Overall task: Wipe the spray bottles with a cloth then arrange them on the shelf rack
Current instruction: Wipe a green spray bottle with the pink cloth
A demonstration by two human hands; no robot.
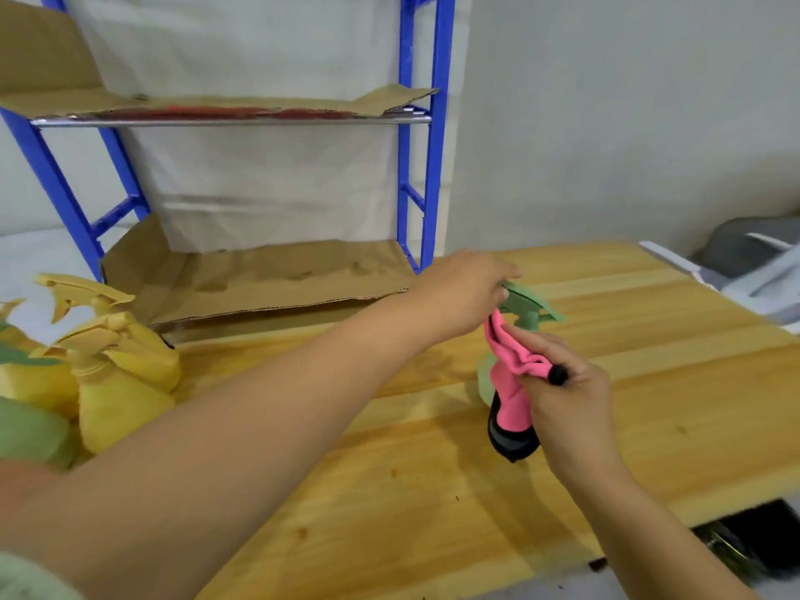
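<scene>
step in hand: wiping; the green spray bottle [530, 307] is being rubbed with the cloth [508, 383], and shelving is not yet begun.
left hand [465, 290]: closed over the top of the spray head, by which the bottle is steadied.
right hand [571, 391]: the bunched cloth is gripped and pressed against the bottle's neck and side.
bottle position: it is held upright near the middle of the wooden table [433, 469], right of the shelf rack [426, 175]; whether its base rests on the wood cannot be told.
bottle look: pale green, with a matching trigger head; the body is mostly hidden by the pink, dark-ended cloth.
next move, judged: the unwiped sides are to be covered, then the bottle is to be stood on the cardboard-lined lower shelf [259, 279].
waiting: yellow spray bottles [117, 383] are grouped at the left.
</scene>
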